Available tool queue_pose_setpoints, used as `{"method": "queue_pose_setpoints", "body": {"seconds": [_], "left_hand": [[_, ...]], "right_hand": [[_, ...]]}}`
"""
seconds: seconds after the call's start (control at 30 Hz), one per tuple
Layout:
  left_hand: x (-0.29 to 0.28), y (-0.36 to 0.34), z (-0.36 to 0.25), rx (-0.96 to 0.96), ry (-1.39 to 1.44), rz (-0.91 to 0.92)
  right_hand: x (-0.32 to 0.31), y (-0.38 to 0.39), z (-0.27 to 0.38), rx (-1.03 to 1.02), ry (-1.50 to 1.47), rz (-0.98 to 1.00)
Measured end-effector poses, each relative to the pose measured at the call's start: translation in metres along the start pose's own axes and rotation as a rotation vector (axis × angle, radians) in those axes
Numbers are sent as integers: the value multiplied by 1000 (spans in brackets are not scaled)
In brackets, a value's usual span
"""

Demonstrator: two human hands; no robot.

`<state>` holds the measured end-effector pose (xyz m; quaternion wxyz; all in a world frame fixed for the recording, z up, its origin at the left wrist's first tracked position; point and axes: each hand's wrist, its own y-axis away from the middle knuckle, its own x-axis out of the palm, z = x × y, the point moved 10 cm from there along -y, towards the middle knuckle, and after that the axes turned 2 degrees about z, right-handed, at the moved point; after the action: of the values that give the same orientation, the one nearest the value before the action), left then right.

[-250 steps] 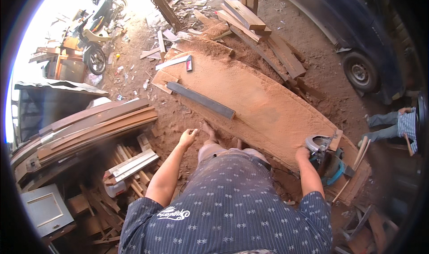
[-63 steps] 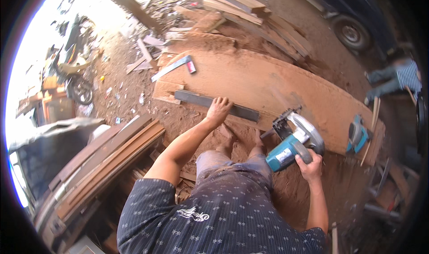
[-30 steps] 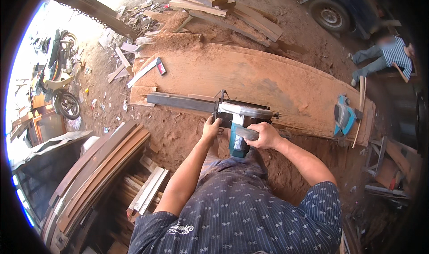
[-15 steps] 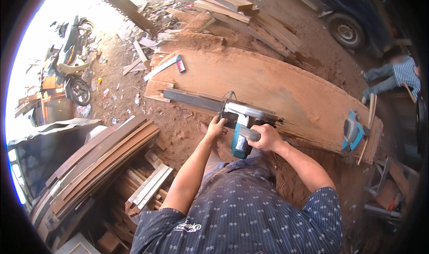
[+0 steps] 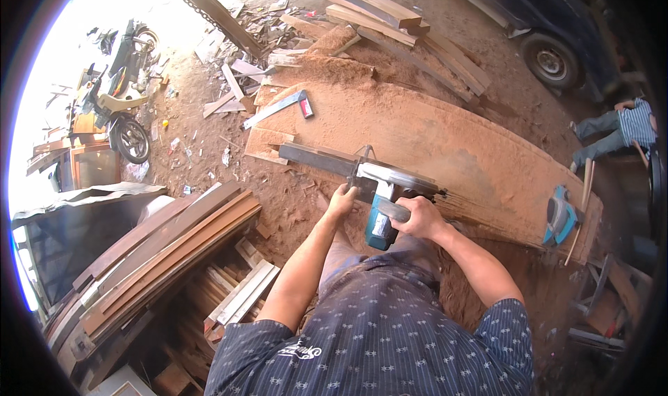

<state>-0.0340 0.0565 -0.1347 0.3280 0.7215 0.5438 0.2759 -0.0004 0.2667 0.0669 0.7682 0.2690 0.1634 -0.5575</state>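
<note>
A teal circular saw (image 5: pixel 380 223) with a silvery guard rests on a dark timber board (image 5: pixel 313 159). My right hand (image 5: pixel 422 217) is wrapped round its grey rear handle. At the saw's front corner, close beside the board, my left hand (image 5: pixel 341 201) has its fingers closed on what looks like the base plate; its fingertips are partly hidden. The blade is out of sight under the saw. Beneath the board lies a wide wooden slab (image 5: pixel 473 145) dusted with sawdust. A try square (image 5: pixel 278 107) with a red-marked stock sits on the slab's far left.
Another teal power tool (image 5: pixel 559 216) rests at the slab's right end, beside thin sticks (image 5: pixel 586 194). Stacked boards (image 5: pixel 174 257) stand at left, offcuts (image 5: pixel 390 20) behind. Beyond are a motorcycle (image 5: pixel 122 104), a parked vehicle (image 5: pixel 557 55) and a person (image 5: pixel 630 128) at right.
The saw and both my hands have moved a little leftward along the dark board, nearer its left end. The whole view has shifted slightly. Both hands keep their hold.
</note>
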Motion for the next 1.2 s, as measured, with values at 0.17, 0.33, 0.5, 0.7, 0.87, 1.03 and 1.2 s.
{"method": "queue_pose_setpoints", "body": {"seconds": [0.17,0.33,0.5,0.7,0.87,1.03,1.2], "left_hand": [[-25,1,-16,-14,-57,9],[-58,-3,-24,-45,-47,9],[-91,-14,-31,-19,-48,-31],[-127,-22,-44,26,-146,-131],[-161,-28,-49,4,-92,-106],[-195,-33,-60,-15,-95,-106],[-229,-45,-65,10,-132,-141]], "right_hand": [[15,-22,13,19,3,24],[33,-46,28,26,-12,46],[54,-70,41,0,8,49],[73,-100,59,8,13,94],[94,-121,70,-12,18,81],[109,-148,88,-21,-39,88],[125,-173,102,-76,-51,71]]}}
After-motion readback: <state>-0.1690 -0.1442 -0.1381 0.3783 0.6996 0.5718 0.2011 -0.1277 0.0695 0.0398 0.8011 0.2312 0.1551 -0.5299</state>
